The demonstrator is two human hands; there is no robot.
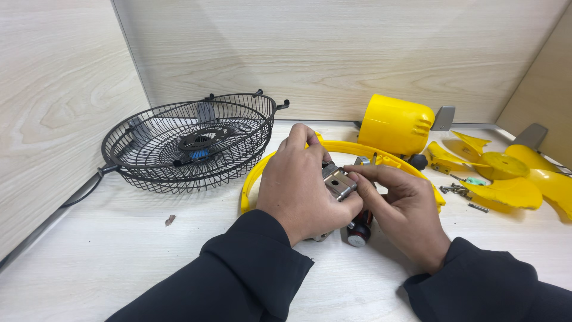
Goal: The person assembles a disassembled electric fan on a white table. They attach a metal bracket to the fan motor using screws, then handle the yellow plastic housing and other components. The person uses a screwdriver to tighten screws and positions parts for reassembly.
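I see my left hand (301, 182) and right hand (405, 209) both holding a small metal motor (339, 182) over the desk (119, 250), inside a yellow ring (253, 179), with a black fan cage (190, 143) nearby.

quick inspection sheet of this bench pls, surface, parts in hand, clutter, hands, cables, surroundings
surface: pale wood-grain table, one small dark scrap on it
job's things: metal motor block held by both hands above a yellow ring
clutter: black wire fan grilles, yellow motor housing, yellow fan blade, loose screws
hands: left hand gripping the block; right hand pinching its side
cables: black cable along the left wall
surroundings: wood-grain walls on three sides
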